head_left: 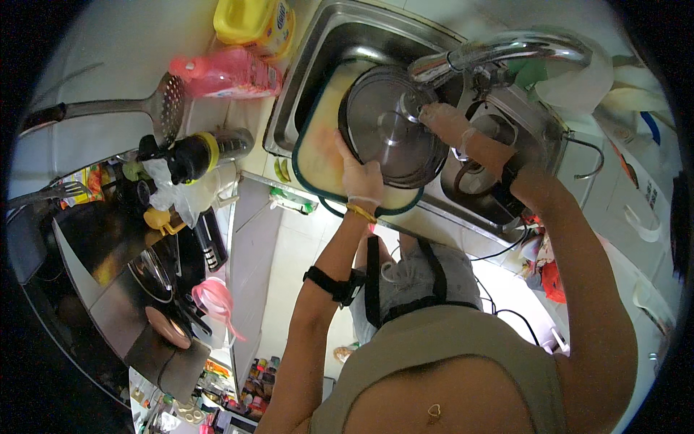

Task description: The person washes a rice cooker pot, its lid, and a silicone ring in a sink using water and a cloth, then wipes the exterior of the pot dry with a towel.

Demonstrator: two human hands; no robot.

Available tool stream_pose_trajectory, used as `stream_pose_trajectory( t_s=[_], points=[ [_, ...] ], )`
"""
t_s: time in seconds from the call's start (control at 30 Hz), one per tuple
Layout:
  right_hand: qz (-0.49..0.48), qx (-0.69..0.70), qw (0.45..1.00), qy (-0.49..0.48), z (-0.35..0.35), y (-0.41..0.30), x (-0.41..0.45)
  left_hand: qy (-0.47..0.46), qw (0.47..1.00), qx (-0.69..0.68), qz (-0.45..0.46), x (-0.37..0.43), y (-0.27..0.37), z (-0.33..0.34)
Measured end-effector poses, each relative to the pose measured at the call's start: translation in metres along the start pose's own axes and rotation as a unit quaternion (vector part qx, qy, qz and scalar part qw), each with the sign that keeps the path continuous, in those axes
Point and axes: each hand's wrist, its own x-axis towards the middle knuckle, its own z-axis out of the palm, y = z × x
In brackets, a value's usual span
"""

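A round, dark-rimmed cooking vessel or lid (374,116) with a shiny grey face lies over a cutting board (317,146). My left hand (362,179), in a thin see-through glove, grips its near-left rim, fingers spread along the edge. At its far right, my gloved right hand (447,125) has curled fingers by a small shiny metal loop (409,107); whether they grip anything is unclear. The pale, green-edged board rests across the left basin of the steel sink (279,127) and juts over the front edge. Above the vessel's far side hangs the chrome faucet spout (431,69).
Left of the sink stand a pink bottle (233,73) and a yellow container (249,24). A perforated skimmer (162,106) and a black-capped bottle (217,152) are farther left. The right basin (477,187) holds a dark-handled pot or pan, partly behind my right forearm.
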Motion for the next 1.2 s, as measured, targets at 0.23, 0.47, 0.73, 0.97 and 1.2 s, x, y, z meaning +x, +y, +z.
stream_pose_trajectory(
  t_s=[0.23, 0.47, 0.73, 0.97, 1.2],
  points=[
    [0.219, 0.259, 0.930, -0.142, -0.028, -0.074, -0.026, 0.045, 0.999, 0.015, 0.007, -0.004, 0.002, 0.010],
    [0.252, 0.553, 0.769, -0.197, -0.085, -0.102, 0.008, 0.052, 0.998, 0.025, 0.026, -0.003, 0.007, 0.001],
    [0.502, 0.346, 0.788, 0.084, -0.093, -0.035, -0.095, 0.021, 0.997, -0.058, -0.037, 0.032, -0.022, 0.016],
    [0.567, 0.290, 0.767, 0.073, -0.041, 0.005, -0.121, 0.030, 0.997, -0.056, -0.054, 0.029, -0.016, 0.019],
    [0.445, 0.312, 0.822, 0.167, -0.043, -0.005, -0.059, 0.031, 0.993, -0.036, -0.104, 0.012, -0.004, 0.015]
  ],
)
